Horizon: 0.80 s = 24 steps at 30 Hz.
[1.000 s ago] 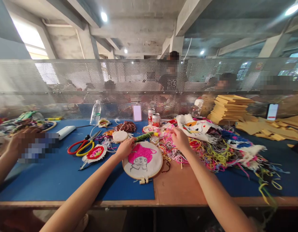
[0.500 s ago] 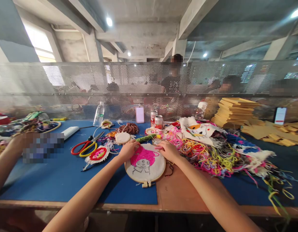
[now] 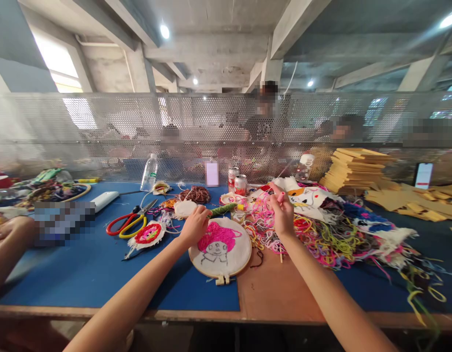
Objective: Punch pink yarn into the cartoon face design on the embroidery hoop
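A round embroidery hoop (image 3: 207,270) with white cloth lies at the table's near edge, its screw clamp towards me. The cloth carries a drawn character whose hood is filled with pink yarn loops (image 3: 223,234). My left hand (image 3: 196,225) is closed on the hoop's upper left rim. Raised to the right of the hoop, in front of the yarn heap, my right hand (image 3: 283,215) is closed round a pink-handled punch needle (image 3: 280,197). A thin shaft seems to point up and away from it. A green yarn bundle (image 3: 224,210) lies just beyond the hoop.
Scissors (image 3: 128,225) with red and yellow handles and a small embroidered patch (image 3: 148,234) lie left. Behind stand a bottle (image 3: 149,173), drink cans (image 3: 240,185) and a phone (image 3: 211,174). Tangled yarn (image 3: 321,239) covers the right side. Another person's hand (image 3: 18,232) is far left.
My right hand has lifted away from the hoop's upper edge, moving right and up with the punch needle. My left hand stays at the rim. The other person's hand has shifted left.
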Tool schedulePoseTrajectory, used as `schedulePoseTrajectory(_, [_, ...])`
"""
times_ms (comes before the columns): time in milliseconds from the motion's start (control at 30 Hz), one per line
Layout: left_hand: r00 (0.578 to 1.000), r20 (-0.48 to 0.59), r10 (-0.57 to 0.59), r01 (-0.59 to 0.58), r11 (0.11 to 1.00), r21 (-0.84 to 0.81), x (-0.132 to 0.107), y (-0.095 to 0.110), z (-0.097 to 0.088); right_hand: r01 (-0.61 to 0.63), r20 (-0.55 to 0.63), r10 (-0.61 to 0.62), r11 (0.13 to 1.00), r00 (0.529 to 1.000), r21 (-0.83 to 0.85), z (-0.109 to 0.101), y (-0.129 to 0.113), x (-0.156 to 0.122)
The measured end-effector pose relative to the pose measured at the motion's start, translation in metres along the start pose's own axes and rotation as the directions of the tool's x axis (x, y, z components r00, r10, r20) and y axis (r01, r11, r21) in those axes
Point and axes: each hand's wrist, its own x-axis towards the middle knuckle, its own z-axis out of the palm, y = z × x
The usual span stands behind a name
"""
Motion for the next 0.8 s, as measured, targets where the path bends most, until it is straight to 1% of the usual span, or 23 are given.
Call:
schedulePoseTrajectory(67, [0.999,-0.053,0.011,-0.011,1.000,0.005,0.000,0.002,-0.002,0.101,-0.016,-0.104,0.989,0.994,-0.112,0.003,-0.004,-0.005])
schedulePoseTrajectory(133, [0.995,-0.099,0.031,-0.030,0.999,0.010,-0.001,0.004,-0.005,0.200,0.021,-0.202,0.949,0.979,-0.245,0.005,-0.006,-0.011])
schedulePoseTrajectory(167, [0.991,-0.124,0.044,-0.043,0.999,0.011,-0.001,0.005,-0.006,0.254,0.073,-0.243,0.920,0.967,-0.298,0.007,-0.006,-0.013])
schedulePoseTrajectory(200, [0.987,-0.152,0.056,-0.055,0.998,0.007,-0.001,0.006,-0.008,0.320,0.152,-0.284,0.884,0.947,-0.341,0.009,-0.005,-0.016])
schedulePoseTrajectory(233, [0.981,-0.182,0.067,-0.068,0.998,-0.001,-0.002,0.007,-0.010,0.398,0.254,-0.321,0.839,0.912,-0.370,0.011,-0.003,-0.018])
schedulePoseTrajectory(267, [0.975,-0.209,0.079,-0.083,0.996,-0.013,-0.002,0.009,-0.012,0.484,0.368,-0.351,0.788,0.861,-0.381,0.014,-0.001,-0.020])
schedulePoseTrajectory(300, [0.970,-0.225,0.094,-0.103,0.994,-0.025,-0.003,0.011,-0.014,0.569,0.481,-0.371,0.733,0.794,-0.373,0.017,0.002,-0.022])
schedulePoseTrajectory(367, [0.964,-0.222,0.145,-0.157,0.987,-0.039,-0.004,0.015,-0.019,0.710,0.659,-0.396,0.633,0.639,-0.308,0.024,0.007,-0.025])
schedulePoseTrajectory(400, [0.961,-0.210,0.179,-0.191,0.981,-0.038,-0.005,0.017,-0.021,0.763,0.718,-0.408,0.591,0.564,-0.263,0.028,0.008,-0.027])
schedulePoseTrajectory(433, [0.957,-0.197,0.213,-0.223,0.974,-0.033,-0.006,0.018,-0.022,0.802,0.758,-0.419,0.555,0.499,-0.221,0.031,0.009,-0.029])
schedulePoseTrajectory(500, [0.945,-0.187,0.269,-0.278,0.961,-0.018,-0.008,0.019,-0.023,0.854,0.806,-0.437,0.498,0.399,-0.153,0.036,0.008,-0.034])
schedulePoseTrajectory(533, [0.938,-0.185,0.292,-0.300,0.954,-0.014,-0.008,0.019,-0.022,0.869,0.820,-0.443,0.477,0.363,-0.127,0.038,0.006,-0.037])
schedulePoseTrajectory(600, [0.926,-0.175,0.335,-0.343,0.939,-0.017,-0.009,0.019,-0.020,0.887,0.838,-0.447,0.454,0.313,-0.089,0.041,0.003,-0.042])
schedulePoseTrajectory(667, [0.914,-0.167,0.370,-0.380,0.925,-0.030,-0.011,0.018,-0.018,0.890,0.848,-0.443,0.451,0.290,-0.069,0.042,0.001,-0.045])
schedulePoseTrajectory(733, [0.905,-0.190,0.381,-0.396,0.917,-0.046,-0.012,0.019,-0.018,0.884,0.846,-0.444,0.462,0.295,-0.067,0.042,-0.001,-0.045])
schedulePoseTrajectory(800, [0.899,-0.235,0.369,-0.391,0.918,-0.056,-0.012,0.020,-0.019,0.876,0.832,-0.458,0.478,0.313,-0.066,0.041,-0.003,-0.044])
